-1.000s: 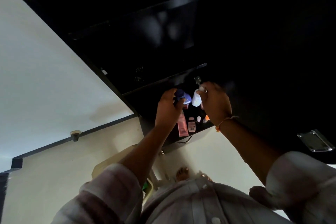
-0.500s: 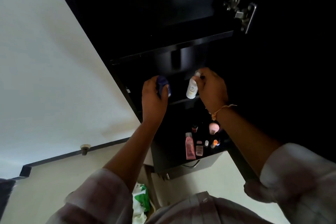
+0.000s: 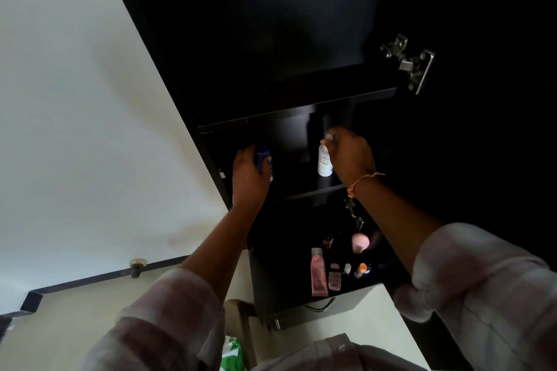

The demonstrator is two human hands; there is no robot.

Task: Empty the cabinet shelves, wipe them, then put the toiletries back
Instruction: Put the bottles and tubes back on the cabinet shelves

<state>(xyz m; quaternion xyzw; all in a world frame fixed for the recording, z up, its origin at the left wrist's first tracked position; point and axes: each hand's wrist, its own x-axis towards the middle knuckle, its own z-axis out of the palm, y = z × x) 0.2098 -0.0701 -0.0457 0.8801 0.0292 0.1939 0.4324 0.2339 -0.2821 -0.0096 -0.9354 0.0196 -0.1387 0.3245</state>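
Item: white bottle (image 3: 325,161), which was gripped near its cap by the curled fingers of the right hand (image 3: 351,155), its body hanging below them inside the dark cabinet (image 3: 271,39). Blue container (image 3: 263,156) — wrapped by the curled fingers of the left hand (image 3: 248,173), level with the bottle. Pink tube (image 3: 319,275) and small toiletries were stood well below both sets of fingers.

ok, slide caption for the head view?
Left hand holds a blue container, right hand a white bottle, both at a dark cabinet shelf.
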